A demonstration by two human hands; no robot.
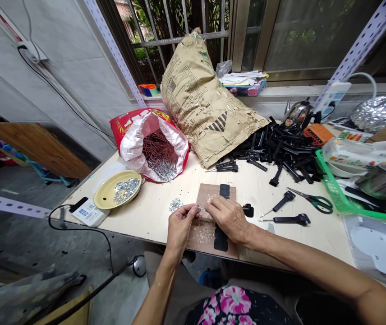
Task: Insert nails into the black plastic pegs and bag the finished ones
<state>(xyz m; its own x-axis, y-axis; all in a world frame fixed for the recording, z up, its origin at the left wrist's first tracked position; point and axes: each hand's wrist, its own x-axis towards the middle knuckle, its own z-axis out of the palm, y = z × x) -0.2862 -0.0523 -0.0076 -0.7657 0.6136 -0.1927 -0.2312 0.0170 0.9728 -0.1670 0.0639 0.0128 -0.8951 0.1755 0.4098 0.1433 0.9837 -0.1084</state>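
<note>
Over a brown cardboard mat (195, 239) my two hands meet, fingertips close together. Thumb and finger of my left hand (182, 221) pinch at the tip of a thin metal rod; any small part between them is hidden. My right hand (229, 217) is closed round a black-handled tool (248, 210), whose black end sticks out behind the hand. Flat black pads (220, 239) run along the mat under the right hand. Left of the mat lies a small pile of silvery metal bits (175, 205). More black-handled tools (291, 219) with thin rods lie to the right.
A yellow plate (98, 192) of metal bits and a red bag (118, 128) of thin rods stand left. Behind are a big paper sack (199, 99) and heaped black handles (277, 146). Scissors (323, 204) and a green basket (335, 198) are right; a cable hangs at the left edge.
</note>
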